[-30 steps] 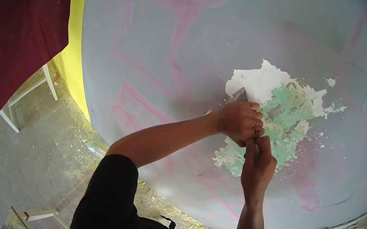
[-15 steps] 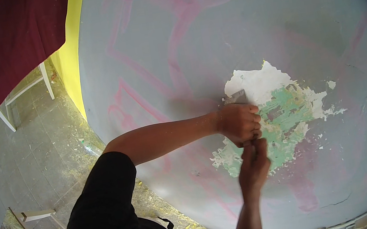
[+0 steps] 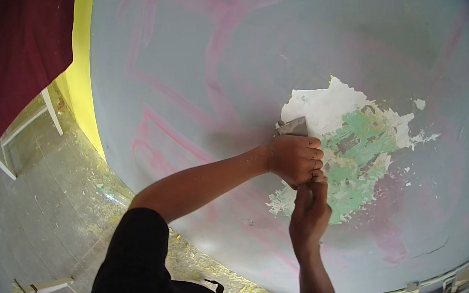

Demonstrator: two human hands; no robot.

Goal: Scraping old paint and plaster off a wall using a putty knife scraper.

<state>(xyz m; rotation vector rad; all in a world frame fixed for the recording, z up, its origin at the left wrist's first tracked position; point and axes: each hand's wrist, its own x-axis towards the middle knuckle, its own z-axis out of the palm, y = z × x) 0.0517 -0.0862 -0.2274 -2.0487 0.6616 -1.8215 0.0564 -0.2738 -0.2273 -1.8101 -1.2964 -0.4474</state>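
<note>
My left hand (image 3: 296,158) is closed around a scraper (image 3: 294,127), its flat metal blade showing above the knuckles. The blade lies against the grey wall (image 3: 181,118), at the left edge of a bare patch (image 3: 325,101) where white and green layers show. Below it, my right hand (image 3: 310,217) is closed with its fingertips against the lower end of the scraper, just under the left fist. Both fists hide the handle.
Faded pink marks (image 3: 220,56) run over the wall. On the left hang a dark red cloth (image 3: 7,66) and a yellow strip (image 3: 81,97). Paint flakes litter the tiled floor (image 3: 43,219), with white furniture legs (image 3: 52,113) on it. Pipes (image 3: 413,288) follow the wall's lower edge.
Both hands and the scraper have shifted slightly left along the patch's edge, and more of the blade shows. The whole view has also moved a little.
</note>
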